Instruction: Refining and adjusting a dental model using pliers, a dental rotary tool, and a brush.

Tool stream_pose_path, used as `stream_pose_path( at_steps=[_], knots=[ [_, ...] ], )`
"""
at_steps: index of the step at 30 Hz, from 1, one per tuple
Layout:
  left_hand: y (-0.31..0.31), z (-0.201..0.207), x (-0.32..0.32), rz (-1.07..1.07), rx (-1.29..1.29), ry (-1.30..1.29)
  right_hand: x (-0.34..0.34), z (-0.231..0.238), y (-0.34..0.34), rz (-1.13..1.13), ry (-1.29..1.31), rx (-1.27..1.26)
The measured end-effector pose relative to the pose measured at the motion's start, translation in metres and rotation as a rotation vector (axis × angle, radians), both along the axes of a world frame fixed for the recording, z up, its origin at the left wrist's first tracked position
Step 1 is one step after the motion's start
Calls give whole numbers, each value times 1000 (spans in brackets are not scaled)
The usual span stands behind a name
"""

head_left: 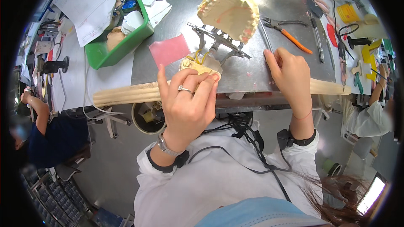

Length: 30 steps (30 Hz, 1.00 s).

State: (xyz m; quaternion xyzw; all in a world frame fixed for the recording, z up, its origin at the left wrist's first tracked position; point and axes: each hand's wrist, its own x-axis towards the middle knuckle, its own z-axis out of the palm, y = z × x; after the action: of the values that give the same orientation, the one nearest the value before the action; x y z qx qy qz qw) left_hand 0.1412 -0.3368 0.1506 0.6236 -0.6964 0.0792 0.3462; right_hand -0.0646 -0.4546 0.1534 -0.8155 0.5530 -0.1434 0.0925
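A dental articulator [219, 40] lies opened on the metal bench top. Its larger plaster dental cast [229, 12] faces up at the far side, with pinkish marks along the teeth. The smaller yellowish plaster cast [187, 64] is at the near edge, under my left hand [187, 94]. My left fingers wrap over this cast and press on it, hiding much of it. My right hand [290, 73] rests to the right with curled fingers, pinching the near end of a slim metal tool [265, 33]. A pink wax sheet [169, 50] lies left of the articulator.
Orange-handled pliers [290, 38] and a thin knife-like tool [317, 40] lie at right. A green bin [143, 29] with papers and plaster pieces stands at left. A wooden strip [126, 94] runs along the bench front. Co-workers sit at both sides.
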Motion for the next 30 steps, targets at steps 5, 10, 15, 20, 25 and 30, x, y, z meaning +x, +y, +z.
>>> stream_pose_path(
  at_steps=[5, 10, 15, 20, 25, 30],
  knots=[
    [8, 2, -6, 118, 8, -6, 15, 14, 20, 73, -142, -248],
    [6, 1, -7, 109, -9, -21, 33, 6, 48, 455, -416, -168],
    [6, 2, -5, 114, -2, -49, 49, -8, 38, 656, -462, -112],
    [7, -3, -5, 113, -15, -50, 50, -6, 29, 716, -490, -76],
    [8, -4, -3, 101, -17, -42, 50, -3, 25, 765, -462, -78],
    [8, -8, -3, 100, -31, -45, 48, 2, 20, 828, -432, -114]
  ],
)
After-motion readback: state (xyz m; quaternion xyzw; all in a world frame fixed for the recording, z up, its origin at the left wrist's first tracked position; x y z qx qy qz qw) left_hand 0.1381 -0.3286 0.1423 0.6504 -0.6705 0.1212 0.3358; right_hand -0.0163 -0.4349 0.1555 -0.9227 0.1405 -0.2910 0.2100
